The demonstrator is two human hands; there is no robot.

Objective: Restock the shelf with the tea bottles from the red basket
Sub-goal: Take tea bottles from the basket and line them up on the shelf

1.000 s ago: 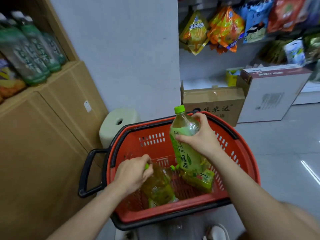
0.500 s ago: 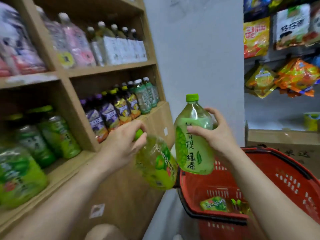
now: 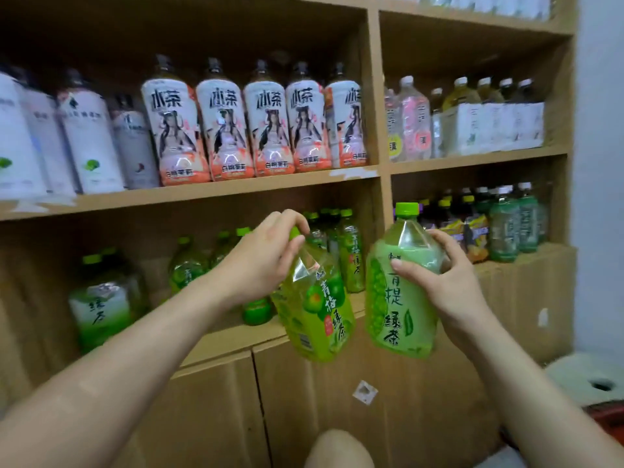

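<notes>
My left hand (image 3: 261,256) grips the neck of a yellow-green plum tea bottle (image 3: 315,309), which hangs tilted in front of the lower shelf (image 3: 236,336). My right hand (image 3: 445,282) holds a pale green grape tea bottle (image 3: 398,298) by its shoulder, upright, just right of the other bottle. Both bottles hover in front of the wooden divider (image 3: 381,197) between the two lower compartments. Only a red sliver of the basket (image 3: 607,413) shows at the right edge.
Several green tea bottles (image 3: 101,305) stand on the lower left shelf, with a gap near its front right. White-and-pink bottles (image 3: 229,130) fill the shelf above. Mixed bottles (image 3: 506,221) occupy the lower right compartment. Cabinet doors (image 3: 209,417) lie below; a white stool (image 3: 587,380) is at right.
My view swung from the basket to the shelf. Both hands lifted their bottles out of the basket and carried them up and left to the lower shelf.
</notes>
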